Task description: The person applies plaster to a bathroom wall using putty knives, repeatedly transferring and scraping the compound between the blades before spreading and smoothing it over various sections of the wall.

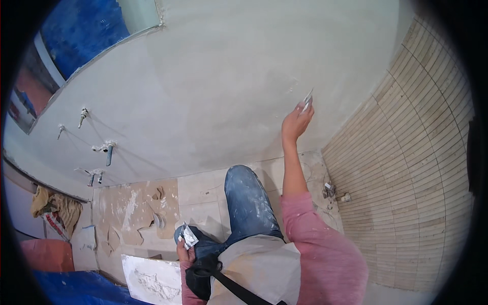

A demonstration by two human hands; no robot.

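Observation:
My right hand (297, 122) reaches up to the plastered wall (218, 81), its fingers closed on a putty knife (308, 98) whose thin blade is seen nearly edge-on. I cannot tell whether the blade touches the wall. Faint white marks show on the plaster just left of it. Low by my left knee, my left hand (185, 253) grips a second putty knife (190, 237) with a broad blade smeared with white paste. Beside that forearm lies a white board (133, 269) bearing a patch of wet-looking white plaster (158, 285).
Pipe stubs (109, 154) stick out of the wall at left. Narrow beige tiles (401, 168) cover the right wall. Torn cardboard (122, 208) lies on the floor, with a blue sheet (81, 288) at lower left and pipe fittings (329, 190) in the right corner.

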